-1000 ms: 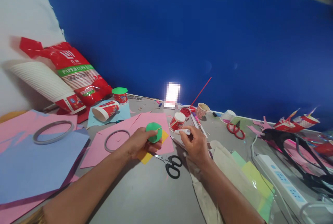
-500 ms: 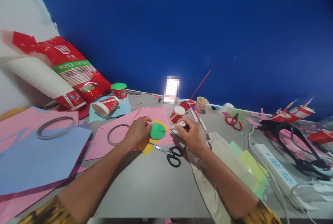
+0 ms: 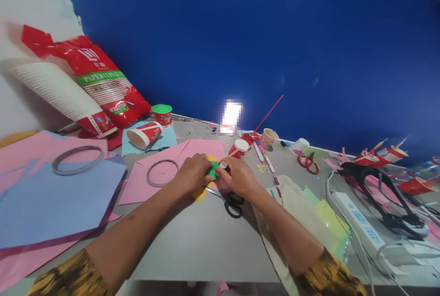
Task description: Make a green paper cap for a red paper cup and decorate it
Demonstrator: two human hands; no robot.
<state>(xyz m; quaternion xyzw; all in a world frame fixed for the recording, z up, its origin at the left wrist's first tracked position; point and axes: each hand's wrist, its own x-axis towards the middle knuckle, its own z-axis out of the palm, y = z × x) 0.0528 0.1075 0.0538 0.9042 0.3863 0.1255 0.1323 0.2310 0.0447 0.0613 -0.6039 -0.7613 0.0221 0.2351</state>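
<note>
My left hand [image 3: 195,172] is closed on the left side of a green paper disc [image 3: 213,171], its fingertips pressing the edge. A small white tube [image 3: 223,165], seen mostly end-on, is gripped in my right hand [image 3: 240,178] over the disc's right side. Whether the tube's tip touches the paper is hidden by my fingers. Beneath the disc lies yellow paper [image 3: 200,194]. Black-handled scissors [image 3: 233,209] rest just in front of my hands, the blades reaching onto the yellow paper. Behind my right hand a red and white paper cup [image 3: 238,148] stands tilted.
Pink sheets [image 3: 137,188] and a grey ring [image 3: 162,173] lie left, beyond them a blue sheet [image 3: 62,204] and a bag of paper cups [image 3: 106,83]. To the right are a cloth [image 3: 295,216], red-handled scissors [image 3: 308,163], markers [image 3: 266,156] and a power strip [image 3: 359,218].
My right hand has moved left with the white tube, from beside the disc to over it. My left hand has come further over the disc, covering more of it.
</note>
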